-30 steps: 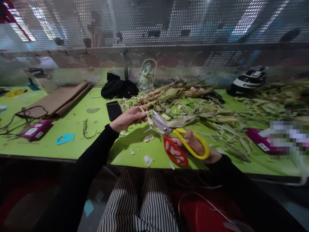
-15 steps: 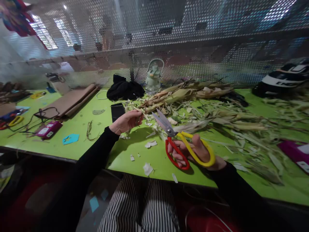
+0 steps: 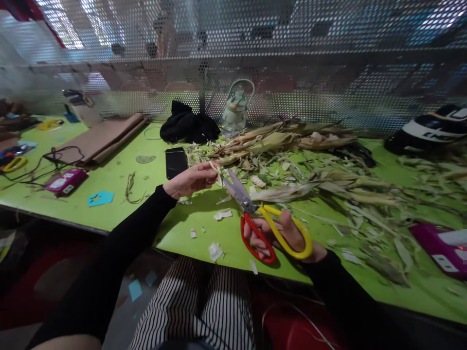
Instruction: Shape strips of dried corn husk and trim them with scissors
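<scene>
My right hand (image 3: 282,236) grips a pair of scissors (image 3: 255,214) with one red and one yellow handle, above the front of the green table (image 3: 109,204). The steel blades point up and left, slightly parted. My left hand (image 3: 191,180) pinches a thin strip of dry corn husk (image 3: 218,172) right at the blade tips. Small cut husk scraps (image 3: 223,214) lie on the table below both hands.
A large heap of corn husks (image 3: 292,146) covers the middle and right of the table. A black phone (image 3: 175,163), black cloth (image 3: 188,127), pale green bottle (image 3: 235,109), brown paper (image 3: 98,141), magenta boxes (image 3: 65,182) and a helmet (image 3: 430,129) lie around. A perforated metal screen stands behind.
The scissors' blades were wide apart half a second ago and are now nearly together at the husk strip. The view shifted; both hands stay at the same spot.
</scene>
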